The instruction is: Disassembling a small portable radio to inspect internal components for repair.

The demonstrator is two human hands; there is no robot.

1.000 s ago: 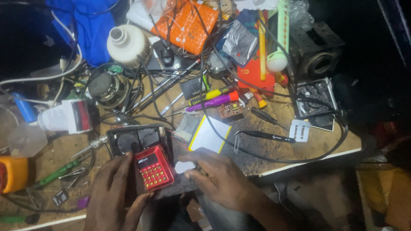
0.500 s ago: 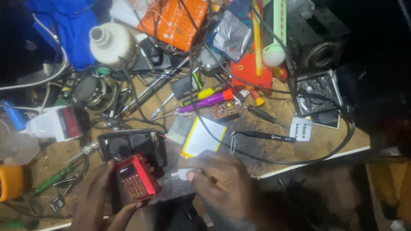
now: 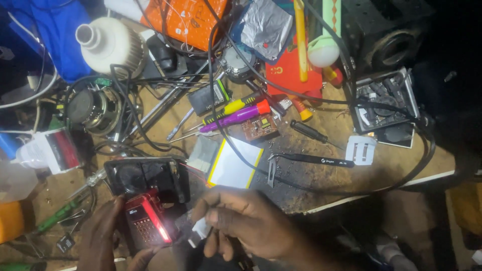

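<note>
the left hand (image 3: 103, 236) grips a small red handheld device with a keypad (image 3: 145, 223) at the near left edge of the cluttered wooden workbench (image 3: 321, 190); the right hand (image 3: 246, 221) pinches a small white part (image 3: 201, 230) just beside it. an opened black casing (image 3: 145, 178) lies just beyond, so the repair looks unfinished.

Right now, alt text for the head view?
Left hand holds a small red keypad device while the right hand pinches a small white part beside it, above a cluttered wooden workbench strewn with tools and black cables.
</note>
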